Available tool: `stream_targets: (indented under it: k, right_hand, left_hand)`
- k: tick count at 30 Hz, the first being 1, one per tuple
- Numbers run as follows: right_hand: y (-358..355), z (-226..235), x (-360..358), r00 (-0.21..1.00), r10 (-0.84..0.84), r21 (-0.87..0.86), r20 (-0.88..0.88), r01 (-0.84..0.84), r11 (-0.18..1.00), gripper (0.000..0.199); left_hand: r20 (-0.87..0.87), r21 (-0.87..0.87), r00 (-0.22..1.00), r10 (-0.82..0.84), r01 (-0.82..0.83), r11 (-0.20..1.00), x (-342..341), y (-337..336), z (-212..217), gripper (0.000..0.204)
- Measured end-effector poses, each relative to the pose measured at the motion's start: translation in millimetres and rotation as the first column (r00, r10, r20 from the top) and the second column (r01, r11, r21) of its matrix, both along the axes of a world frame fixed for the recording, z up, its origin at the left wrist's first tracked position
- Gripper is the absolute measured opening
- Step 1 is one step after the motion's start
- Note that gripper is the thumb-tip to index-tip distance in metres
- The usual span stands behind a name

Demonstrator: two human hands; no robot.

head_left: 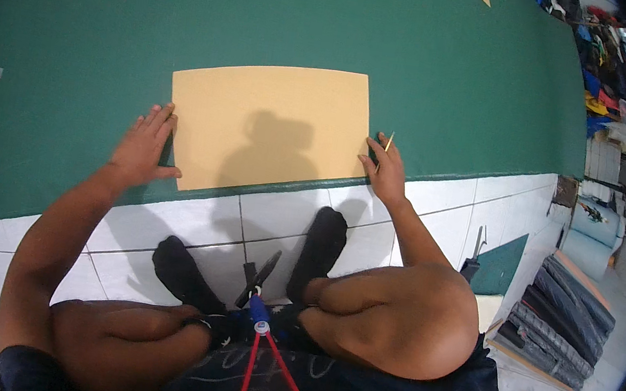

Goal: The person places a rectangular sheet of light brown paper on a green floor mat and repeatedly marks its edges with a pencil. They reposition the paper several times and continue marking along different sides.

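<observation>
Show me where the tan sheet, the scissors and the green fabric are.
tan sheet (pixel 271 123): head view, middle of its flat face.
scissors (pixel 260 276): head view, on the dark blades, on the tile between the feet.
green fabric (pixel 274 8): head view, bare stretch above the sheet.

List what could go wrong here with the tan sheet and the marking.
1. The left hand presses only the left edge of the tan sheet, so it could slide on the green fabric and skew the outline.
2. The right hand holds a thin marking stick right at the sheet's right edge; it might slip off the edge.
3. Scissors lie open-side up between the feet, near the legs; a shift could nick skin.
</observation>
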State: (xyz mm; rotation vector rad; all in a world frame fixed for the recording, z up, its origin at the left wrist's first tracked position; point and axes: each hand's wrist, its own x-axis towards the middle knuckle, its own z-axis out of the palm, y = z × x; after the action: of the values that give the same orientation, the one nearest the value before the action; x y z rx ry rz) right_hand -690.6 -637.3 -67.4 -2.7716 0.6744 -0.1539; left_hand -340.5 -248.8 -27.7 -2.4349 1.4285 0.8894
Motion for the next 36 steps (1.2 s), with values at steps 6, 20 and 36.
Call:
stream_targets:
  k: [6, 20, 36]
  right_hand:
    - [-6, -7, -7, 0.999, 0.005, 0.012, 0.035, -0.005, 1.0, 0.046]
    - [3, 1, 0, 0.983, -0.07, 0.063, -0.169, 0.081, 0.995, 0.047]
    - [2, -5, -5, 0.986, -0.04, 0.074, -0.159, 0.052, 0.996, 0.046]
  left_hand:
    - [-0.06, -0.143, 0.998, -0.014, 0.005, 0.99, 4, 10, -11, 0.115]
    - [-0.009, -0.19, 0.999, -0.04, 0.038, 0.981, 4, 18, -13, 0.12]
    - [0.017, -0.153, 0.998, -0.067, 0.069, 0.986, 4, 16, -15, 0.121]
